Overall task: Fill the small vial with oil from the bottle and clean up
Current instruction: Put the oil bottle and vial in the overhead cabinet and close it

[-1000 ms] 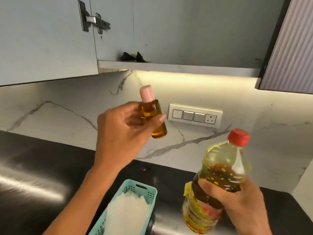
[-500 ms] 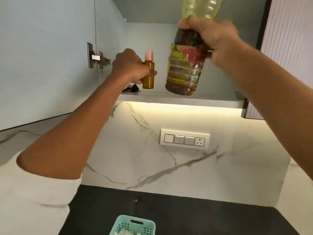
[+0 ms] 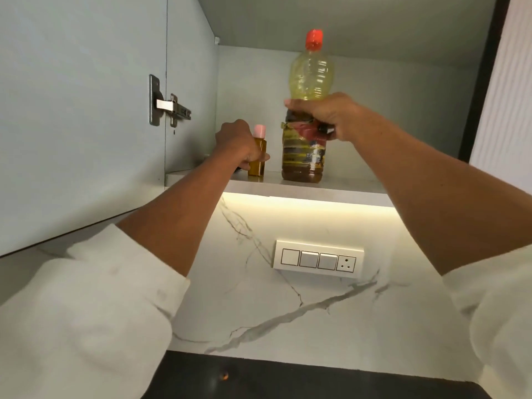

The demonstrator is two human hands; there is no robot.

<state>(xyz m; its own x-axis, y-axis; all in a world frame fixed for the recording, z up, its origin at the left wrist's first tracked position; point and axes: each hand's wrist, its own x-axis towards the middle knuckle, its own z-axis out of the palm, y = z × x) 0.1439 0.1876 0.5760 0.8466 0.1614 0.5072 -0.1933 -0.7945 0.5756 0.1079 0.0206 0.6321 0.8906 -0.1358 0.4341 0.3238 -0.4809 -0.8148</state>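
Both the vial [image 3: 257, 152] and oil bottle [image 3: 305, 122], airborne half a second ago, now stand on the cabinet shelf [image 3: 331, 188], left hand [image 3: 237, 145] and right hand [image 3: 322, 115] fingers still clamped round them, so cleanup looks nearly finished.

A white switch panel [image 3: 318, 259] sits on the marble backsplash [image 3: 288, 312], below the open cabinet's shelf [image 3: 316, 191] and door hinge [image 3: 168, 106].

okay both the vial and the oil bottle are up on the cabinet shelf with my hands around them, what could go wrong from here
1. The oil bottle is tall and your right hand grips it at mid-height; letting go carelessly could tip it.
2. The small vial stands close beside the bottle near the shelf front edge. Pulling your left hand back could knock it off.
3. Whether the pink cap and red cap are fully tight cannot be told, so a tip might leak.
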